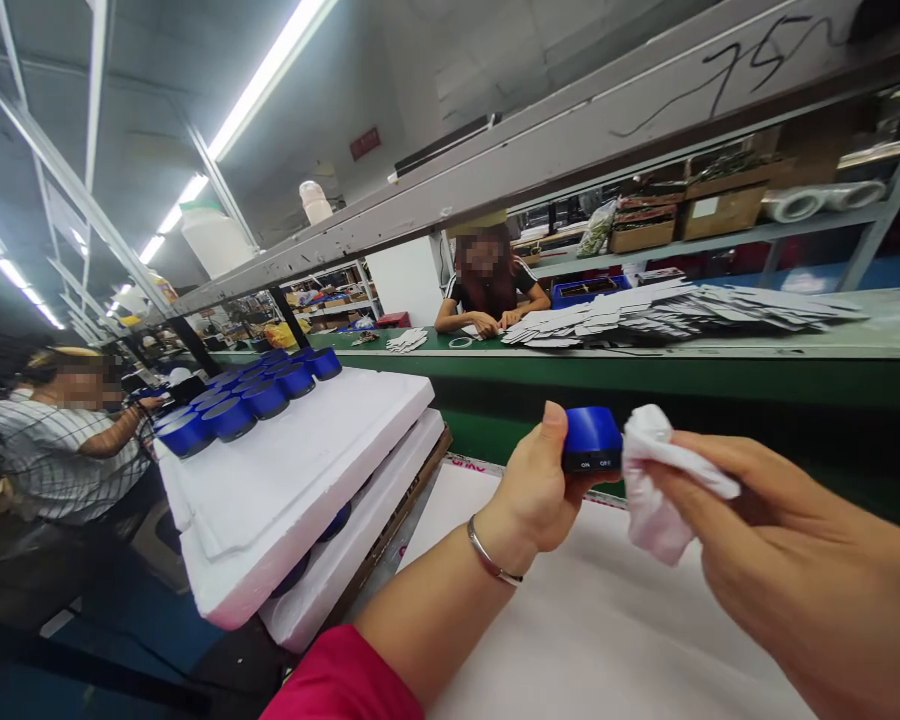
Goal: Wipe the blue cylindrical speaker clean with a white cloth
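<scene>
My left hand (534,487) holds a small blue cylindrical speaker (591,438) up in front of me, its side with white ON/OFF lettering turned toward me. My right hand (802,565) pinches a crumpled white cloth (656,480) that touches the speaker's right side. A thin metal bangle sits on my left wrist, and a pink sleeve shows at the bottom edge.
Stacked white foam trays (285,490) at left carry several more blue speakers (232,405) at their far end. A white work surface (607,630) lies below my hands. Across the green conveyor (645,375) a seated person works beside piled flat cardboard (682,310). Another person sits at far left.
</scene>
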`<control>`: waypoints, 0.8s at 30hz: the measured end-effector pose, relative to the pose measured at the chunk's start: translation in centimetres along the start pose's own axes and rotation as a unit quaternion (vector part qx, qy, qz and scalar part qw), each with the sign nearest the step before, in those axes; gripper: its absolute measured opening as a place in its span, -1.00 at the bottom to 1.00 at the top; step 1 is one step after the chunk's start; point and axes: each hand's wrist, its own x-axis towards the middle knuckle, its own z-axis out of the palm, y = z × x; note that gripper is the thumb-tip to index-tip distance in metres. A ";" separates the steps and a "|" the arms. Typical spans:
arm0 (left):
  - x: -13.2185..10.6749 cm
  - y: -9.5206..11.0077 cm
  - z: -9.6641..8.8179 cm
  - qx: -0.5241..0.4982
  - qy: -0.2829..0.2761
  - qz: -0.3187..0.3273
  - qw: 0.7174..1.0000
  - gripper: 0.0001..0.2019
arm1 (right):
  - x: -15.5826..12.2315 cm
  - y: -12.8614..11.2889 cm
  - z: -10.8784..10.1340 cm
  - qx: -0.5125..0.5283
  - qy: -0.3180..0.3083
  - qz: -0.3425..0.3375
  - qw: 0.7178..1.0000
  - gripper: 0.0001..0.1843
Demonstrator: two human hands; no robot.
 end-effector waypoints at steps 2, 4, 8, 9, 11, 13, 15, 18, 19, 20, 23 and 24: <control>0.1 -0.5 -0.7 0.031 0.003 0.045 0.998 -0.21 | 0.0 0.0 0.2 -0.001 -0.063 -0.035 0.997 -0.72; 0.1 -0.5 -1.1 0.051 0.005 0.080 0.995 -0.10 | 0.6 1.3 0.4 -0.017 -0.119 -0.006 0.993 -0.70; -0.2 0.5 -1.0 0.026 -0.062 0.082 0.994 -0.03 | 2.2 4.7 0.5 -0.027 -0.141 0.049 0.988 -0.57; -0.3 0.7 -0.9 0.018 -0.072 0.077 0.994 -0.01 | 2.3 5.2 0.5 -0.022 -0.137 0.059 0.989 -0.54; -0.3 0.9 -0.6 0.005 -0.070 0.063 0.996 0.02 | 2.1 5.2 0.2 -0.016 -0.117 0.073 0.990 -0.48; -0.2 0.8 -0.5 -0.004 -0.061 0.049 0.997 0.04 | 1.4 4.1 -0.3 -0.016 -0.080 0.080 0.993 -0.46; -0.1 0.6 -0.5 -0.005 -0.053 0.041 0.998 0.02 | 0.5 2.4 -0.7 -0.024 -0.023 0.049 0.998 -0.53; -0.2 0.2 -0.7 0.021 -0.046 0.033 0.998 -0.07 | -0.4 0.1 -0.5 -0.014 -0.020 -0.089 0.996 -0.74; -0.2 0.1 -0.7 0.033 -0.042 0.034 0.998 -0.11 | -0.5 -0.2 -0.3 -0.003 -0.043 -0.132 0.990 -0.78; -0.2 0.0 -0.8 0.044 -0.035 0.040 0.998 -0.13 | -0.3 0.0 -0.1 0.006 -0.068 -0.156 0.985 -0.79; -0.2 0.2 -0.9 0.065 0.007 0.069 0.995 -0.15 | 0.8 2.0 -0.1 -0.021 -0.098 -0.099 0.990 -0.77; -0.1 0.3 -0.9 0.070 0.016 0.082 0.994 -0.15 | 1.3 2.8 -0.3 -0.040 -0.105 -0.061 0.992 -0.75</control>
